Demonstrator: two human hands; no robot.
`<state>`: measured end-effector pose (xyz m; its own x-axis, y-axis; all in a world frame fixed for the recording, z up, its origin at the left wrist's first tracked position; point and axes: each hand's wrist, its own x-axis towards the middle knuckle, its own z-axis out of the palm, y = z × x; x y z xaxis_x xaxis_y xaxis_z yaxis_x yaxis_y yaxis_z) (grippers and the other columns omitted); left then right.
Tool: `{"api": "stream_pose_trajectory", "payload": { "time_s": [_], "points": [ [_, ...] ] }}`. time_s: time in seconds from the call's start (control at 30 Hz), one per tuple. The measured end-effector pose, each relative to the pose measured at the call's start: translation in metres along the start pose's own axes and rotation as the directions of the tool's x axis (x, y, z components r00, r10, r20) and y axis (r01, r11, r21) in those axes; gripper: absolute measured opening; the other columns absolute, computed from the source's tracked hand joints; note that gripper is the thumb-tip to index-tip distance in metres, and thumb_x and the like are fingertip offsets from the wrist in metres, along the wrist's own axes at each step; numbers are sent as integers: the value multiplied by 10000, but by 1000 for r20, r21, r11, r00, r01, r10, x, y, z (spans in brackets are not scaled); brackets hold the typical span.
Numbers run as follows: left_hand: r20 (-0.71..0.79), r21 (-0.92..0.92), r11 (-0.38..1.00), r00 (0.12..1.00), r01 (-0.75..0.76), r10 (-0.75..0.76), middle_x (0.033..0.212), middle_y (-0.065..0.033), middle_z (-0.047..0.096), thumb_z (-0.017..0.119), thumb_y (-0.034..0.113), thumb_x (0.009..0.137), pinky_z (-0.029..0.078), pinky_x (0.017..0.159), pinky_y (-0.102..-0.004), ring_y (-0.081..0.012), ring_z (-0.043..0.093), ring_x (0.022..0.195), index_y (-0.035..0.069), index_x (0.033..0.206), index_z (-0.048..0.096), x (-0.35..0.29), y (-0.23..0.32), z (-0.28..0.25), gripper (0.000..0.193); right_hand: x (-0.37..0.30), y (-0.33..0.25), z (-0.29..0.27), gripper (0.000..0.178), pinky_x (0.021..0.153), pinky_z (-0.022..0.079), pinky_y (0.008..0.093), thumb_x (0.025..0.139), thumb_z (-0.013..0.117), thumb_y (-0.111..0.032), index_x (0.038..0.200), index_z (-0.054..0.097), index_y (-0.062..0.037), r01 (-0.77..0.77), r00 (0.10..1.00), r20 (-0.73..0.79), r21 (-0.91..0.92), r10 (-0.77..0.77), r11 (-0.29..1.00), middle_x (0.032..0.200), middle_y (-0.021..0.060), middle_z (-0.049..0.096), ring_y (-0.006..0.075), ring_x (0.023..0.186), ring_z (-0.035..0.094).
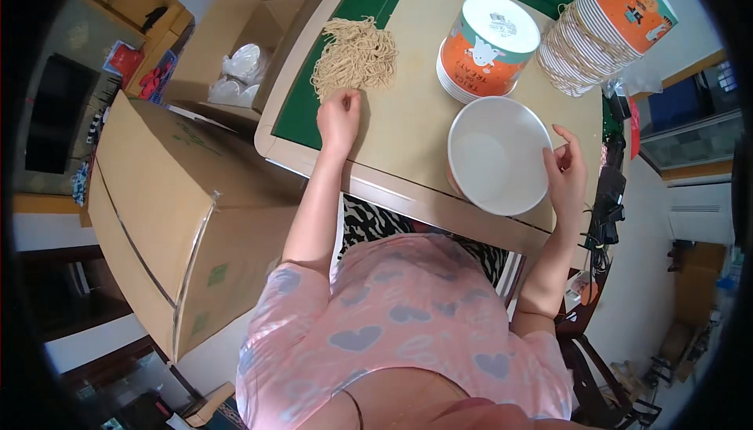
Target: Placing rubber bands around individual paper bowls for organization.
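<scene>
Left hand [339, 122] curled at one string pile [357, 58], grip unclear; right hand [568, 177], grip parted, at one tub's rim [498, 156]; behind, two stacks [596, 34]

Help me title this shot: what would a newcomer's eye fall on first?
Probably the open tub, white inside, beside the right grip. Beyond it on the table are an orange short stack, white base up, and, farther right, a tall stack. Left of these, by the left grip, lies a tan heap of strands.
</scene>
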<state>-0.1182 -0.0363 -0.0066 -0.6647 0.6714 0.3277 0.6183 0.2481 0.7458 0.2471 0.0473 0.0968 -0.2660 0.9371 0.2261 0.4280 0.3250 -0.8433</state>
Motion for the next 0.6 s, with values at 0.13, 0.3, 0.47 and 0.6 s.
{"api": "stream_pose_trajectory", "payload": {
  "time_s": [0.13,0.3,0.47,0.6],
  "points": [
    [135,104,956,956,-274,259,859,-97,629,623,159,821,504,680,-405,-282,637,769,114,856,702,8,19,14,98,-6,-9,3,383,620,405,194,866,596,-12,1239,532,-75,74,975,-208,-46,-82,996,845,-4,515,59,708,473],
    [301,400,783,876,-476,378,905,-139,535,549,106,809,508,654,-427,-328,601,759,61,873,604,27,18,20,96,-34,-15,-12,361,680,442,209,898,580,-54,1254,527,-77,10,964,-266,20,-4,1000,963,15,558,69,795,516],
    [260,279,885,916,-373,304,924,-128,555,591,107,836,493,650,-413,-325,604,780,68,873,604,0,38,0,56,-70,2,-25,269,664,449,201,938,542,-84,1203,559,-46,20,925,-380,78,12,997,927,21,603,67,752,537],
    [251,-72,953,919,-295,303,989,-149,561,588,90,861,482,638,-403,-335,595,778,31,872,556,-76,50,-21,68,-112,-10,-8,172,638,462,221,894,576,-27,1060,602,9,2,935,-344,240,83,971,845,47,614,102,692,550]
  ]
}}
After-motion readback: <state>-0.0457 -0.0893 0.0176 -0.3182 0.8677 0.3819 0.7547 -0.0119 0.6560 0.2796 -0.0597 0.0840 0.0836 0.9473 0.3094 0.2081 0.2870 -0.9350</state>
